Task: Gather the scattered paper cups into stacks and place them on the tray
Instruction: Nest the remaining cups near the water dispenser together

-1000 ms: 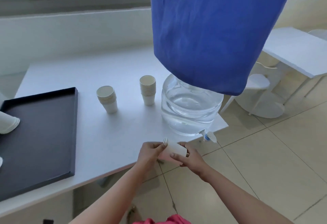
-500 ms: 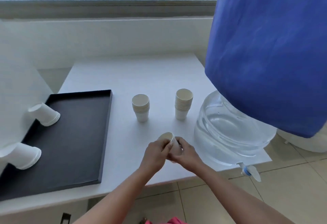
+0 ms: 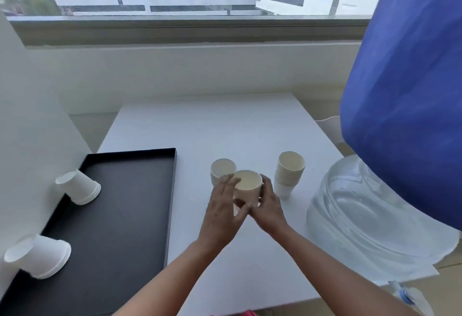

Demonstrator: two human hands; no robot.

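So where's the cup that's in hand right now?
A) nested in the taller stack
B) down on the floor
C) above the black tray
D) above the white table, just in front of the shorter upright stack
D: the left hand and right hand hold the cup over the table, in front of the shorter stack, clear of the tray.

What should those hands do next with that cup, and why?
Probably nest the held cup into the short stack beside it: the left hand and right hand grip it upright, that stack's mouth is open, and neither is on the tray yet.
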